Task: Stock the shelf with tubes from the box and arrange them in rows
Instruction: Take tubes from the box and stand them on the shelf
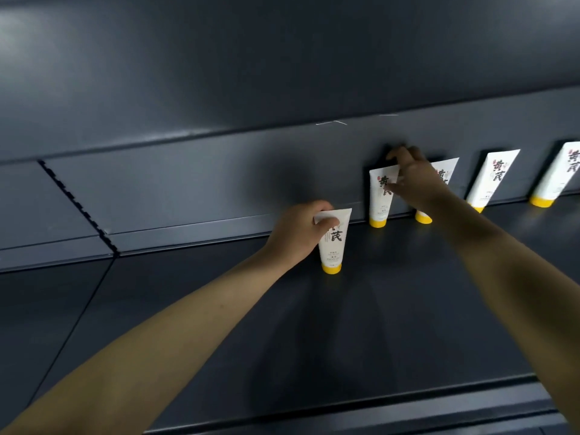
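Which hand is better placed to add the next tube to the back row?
Left. The left hand already grips a tube left of the row's open end; the right hand is busy on the leftmost back tube.

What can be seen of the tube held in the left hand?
The white plastic tube with a yellow cap stands cap-down on the dark grey metal shelf, roughly upright, out in front of the row of matching tubes leaning on the back panel. Its body widens upward to a flat crimped end and carries large black characters with small print below. The left hand pinches its top, thumb across the front, hiding the upper print. The cap looks glossy and closed.
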A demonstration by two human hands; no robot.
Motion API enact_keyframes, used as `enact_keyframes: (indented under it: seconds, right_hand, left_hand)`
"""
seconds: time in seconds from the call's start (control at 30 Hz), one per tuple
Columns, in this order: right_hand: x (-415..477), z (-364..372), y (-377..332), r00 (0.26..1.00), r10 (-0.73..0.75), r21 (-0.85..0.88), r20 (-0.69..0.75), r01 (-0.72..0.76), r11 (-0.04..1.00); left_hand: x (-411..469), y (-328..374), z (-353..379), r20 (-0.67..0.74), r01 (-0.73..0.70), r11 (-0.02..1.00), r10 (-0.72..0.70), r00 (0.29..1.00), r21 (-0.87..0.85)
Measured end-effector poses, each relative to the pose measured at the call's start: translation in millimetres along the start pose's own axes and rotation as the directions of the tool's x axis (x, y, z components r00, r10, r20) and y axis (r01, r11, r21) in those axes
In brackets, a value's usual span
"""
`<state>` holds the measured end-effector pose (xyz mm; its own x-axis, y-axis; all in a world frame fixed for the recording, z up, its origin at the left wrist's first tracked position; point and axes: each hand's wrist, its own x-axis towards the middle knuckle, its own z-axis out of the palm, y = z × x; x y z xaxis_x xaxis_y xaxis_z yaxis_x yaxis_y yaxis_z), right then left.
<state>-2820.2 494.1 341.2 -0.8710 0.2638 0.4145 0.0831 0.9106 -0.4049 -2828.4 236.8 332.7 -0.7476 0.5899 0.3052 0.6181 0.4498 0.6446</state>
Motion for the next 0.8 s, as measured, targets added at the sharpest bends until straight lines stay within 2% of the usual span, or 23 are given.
enact_keyframes:
  seconds: [0.27, 0.5, 0.8]
  right_hand:
    - [-25.6, -48.0, 22.7, 0.999, 0.008, 0.038, -0.036, -0.007, 0.999]
    - [-65.0, -76.6, 56.0, 0.994, 0.104, -0.087, 0.015, -0.103, 0.991]
    - [-95.2, -83.4, 69.0, 0.967, 0.248, -0.034, 0.065, -0.246, 0.969]
  left_hand:
    - [19.8, 42.2, 40.1, -0.038, 0.054, 0.996, -0.056, 0.998, -0.066]
    - [39.8, 69.4, 66.8, -0.105, 0.104, 0.993, -0.109, 0.988, -0.055]
    - [47.9, 87.5, 83.4, -0.169, 0.159, 0.983, -0.142, 0.975, 0.096]
